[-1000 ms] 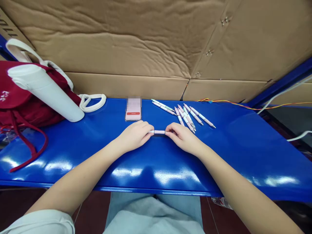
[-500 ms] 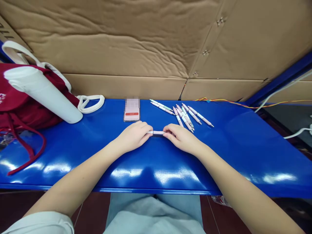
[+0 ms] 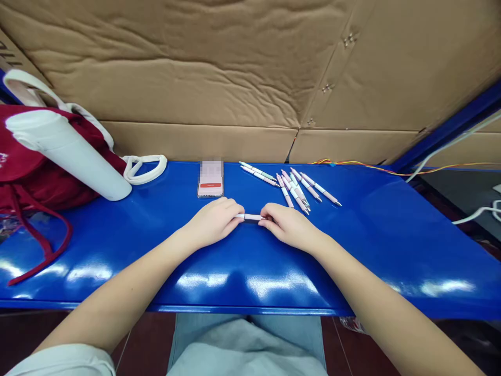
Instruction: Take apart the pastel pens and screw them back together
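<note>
My left hand [image 3: 214,220] and my right hand [image 3: 287,224] rest on the blue table [image 3: 156,245] and pinch the two ends of one pale pink pen [image 3: 249,216], held level between them. Only its short middle stretch shows; both ends are hidden in my fingers. Just beyond my right hand lies a loose bunch of several pink and green pens [image 3: 291,182].
A phone [image 3: 210,179] lies face up behind my left hand. At the far left a white bottle [image 3: 68,153] leans on a red bag [image 3: 27,177] with white handles [image 3: 143,168]. Cardboard [image 3: 235,78] lines the back. Coloured wires [image 3: 391,169] and white cables [image 3: 475,213] run at the right.
My hands have drawn slightly closer together on the pen, so less of its barrel shows between them. Nothing else on the table has moved.
</note>
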The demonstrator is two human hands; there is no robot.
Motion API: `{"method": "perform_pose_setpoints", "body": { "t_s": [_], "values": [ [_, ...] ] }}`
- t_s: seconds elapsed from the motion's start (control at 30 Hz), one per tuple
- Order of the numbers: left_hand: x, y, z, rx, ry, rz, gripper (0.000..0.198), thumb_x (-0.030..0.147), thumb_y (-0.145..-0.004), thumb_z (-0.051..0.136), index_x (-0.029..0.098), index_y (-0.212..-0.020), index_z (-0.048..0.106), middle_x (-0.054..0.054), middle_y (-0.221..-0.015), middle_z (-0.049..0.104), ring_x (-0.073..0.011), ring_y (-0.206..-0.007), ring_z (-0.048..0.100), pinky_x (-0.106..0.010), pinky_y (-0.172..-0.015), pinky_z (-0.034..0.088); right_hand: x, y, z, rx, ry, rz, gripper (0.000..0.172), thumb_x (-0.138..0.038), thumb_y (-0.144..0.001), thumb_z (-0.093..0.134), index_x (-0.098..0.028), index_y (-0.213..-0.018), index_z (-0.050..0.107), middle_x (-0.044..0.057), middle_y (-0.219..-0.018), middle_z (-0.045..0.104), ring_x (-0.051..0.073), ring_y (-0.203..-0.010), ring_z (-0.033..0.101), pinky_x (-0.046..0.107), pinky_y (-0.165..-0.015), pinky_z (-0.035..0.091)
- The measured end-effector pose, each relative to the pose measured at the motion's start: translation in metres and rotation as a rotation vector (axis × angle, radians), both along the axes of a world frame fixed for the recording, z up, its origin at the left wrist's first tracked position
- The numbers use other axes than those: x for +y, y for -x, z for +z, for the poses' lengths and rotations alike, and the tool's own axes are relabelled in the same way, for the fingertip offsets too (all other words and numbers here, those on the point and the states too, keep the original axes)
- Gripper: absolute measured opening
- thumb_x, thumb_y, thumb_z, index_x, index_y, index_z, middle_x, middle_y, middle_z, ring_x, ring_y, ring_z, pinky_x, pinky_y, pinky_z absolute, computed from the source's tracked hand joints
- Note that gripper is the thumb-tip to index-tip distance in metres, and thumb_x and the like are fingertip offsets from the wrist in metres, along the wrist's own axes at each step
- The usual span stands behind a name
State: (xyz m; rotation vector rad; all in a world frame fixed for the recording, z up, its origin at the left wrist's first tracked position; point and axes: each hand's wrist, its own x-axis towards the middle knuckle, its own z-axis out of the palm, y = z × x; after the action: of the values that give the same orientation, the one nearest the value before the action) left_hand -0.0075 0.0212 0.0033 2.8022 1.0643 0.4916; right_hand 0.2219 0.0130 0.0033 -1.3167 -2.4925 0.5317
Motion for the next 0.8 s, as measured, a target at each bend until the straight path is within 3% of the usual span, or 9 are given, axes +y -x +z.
{"method": "perform_pose_setpoints", "body": {
  "t_s": [0.3, 0.47, 0.53, 0.6, 0.67, 0.73, 0.8],
  "values": [
    [-0.002, -0.003, -0.001, 0.021, -0.039, -0.005, 0.023, 0.029, -0.095, 0.040, 0.015, -0.096, 0.058, -0.007, -0.090, 0.062, -0.0191, -0.082, 0.056, -0.032, -0.075, 0.046, 0.002, -0.003, 0.001, -0.051, -0.038, 0.076, 0.022, -0.028, -0.094, 0.042, -0.018, -0.091, 0.062, 0.004, -0.082, 0.065, 0.016, -0.074, 0.058, 0.025, -0.067, 0.039],
    [-0.003, -0.006, -0.004, 0.037, -0.091, -0.079, 0.023, 0.027, -0.095, 0.039, 0.015, -0.095, 0.059, -0.007, -0.091, 0.062, -0.0189, -0.084, 0.055, -0.032, -0.076, 0.047, -0.009, 0.008, 0.007, -0.129, -0.252, 0.131, 0.023, -0.030, -0.090, 0.047, -0.015, -0.088, 0.065, 0.008, -0.081, 0.063, 0.018, -0.077, 0.055, 0.028, -0.071, 0.038],
    [-0.003, -0.006, -0.004, -0.004, -0.174, -0.079, 0.023, 0.029, -0.094, 0.043, 0.015, -0.103, 0.058, -0.009, -0.103, 0.061, -0.0216, -0.095, 0.055, -0.037, -0.084, 0.046, -0.011, 0.009, 0.012, -0.195, -0.300, 0.117, 0.027, -0.027, -0.091, 0.043, -0.015, -0.084, 0.066, 0.008, -0.078, 0.063, 0.018, -0.075, 0.055, 0.028, -0.069, 0.036],
    [-0.003, -0.004, -0.002, -0.095, -0.282, -0.020, 0.031, 0.031, -0.091, 0.049, 0.015, -0.117, 0.053, -0.013, -0.121, 0.055, -0.0264, -0.112, 0.049, -0.044, -0.095, 0.042, -0.009, 0.002, 0.018, -0.206, -0.312, -0.001, 0.027, -0.027, -0.091, 0.043, -0.015, -0.083, 0.066, 0.007, -0.078, 0.063, 0.017, -0.074, 0.056, 0.026, -0.067, 0.036],
    [-0.003, -0.002, 0.001, -0.167, -0.356, 0.054, 0.042, 0.033, -0.087, 0.054, 0.016, -0.126, 0.047, -0.015, -0.131, 0.047, -0.0301, -0.124, 0.040, -0.049, -0.101, 0.037, -0.002, -0.009, 0.023, -0.217, -0.290, -0.234, 0.025, -0.029, -0.088, 0.045, -0.016, -0.078, 0.064, 0.006, -0.077, 0.064, 0.016, -0.071, 0.057, 0.025, -0.062, 0.034],
    [-0.003, -0.001, 0.003, -0.181, -0.375, 0.087, 0.043, 0.032, -0.086, 0.055, 0.017, -0.126, 0.046, -0.014, -0.133, 0.045, -0.0310, -0.128, 0.036, -0.050, -0.103, 0.036, 0.006, -0.019, 0.026, -0.300, -0.233, -0.437, 0.026, -0.030, -0.086, 0.046, -0.016, -0.072, 0.062, 0.006, -0.076, 0.066, 0.017, -0.069, 0.058, 0.025, -0.057, 0.031],
    [-0.004, 0.000, 0.003, -0.163, -0.363, 0.092, 0.042, 0.032, -0.086, 0.054, 0.017, -0.125, 0.048, -0.013, -0.132, 0.046, -0.0308, -0.128, 0.036, -0.049, -0.104, 0.036, 0.012, -0.023, 0.024, -0.390, -0.157, -0.523, 0.027, -0.032, -0.086, 0.044, -0.017, -0.072, 0.063, 0.007, -0.077, 0.067, 0.018, -0.071, 0.060, 0.025, -0.054, 0.031]
  ]
}}
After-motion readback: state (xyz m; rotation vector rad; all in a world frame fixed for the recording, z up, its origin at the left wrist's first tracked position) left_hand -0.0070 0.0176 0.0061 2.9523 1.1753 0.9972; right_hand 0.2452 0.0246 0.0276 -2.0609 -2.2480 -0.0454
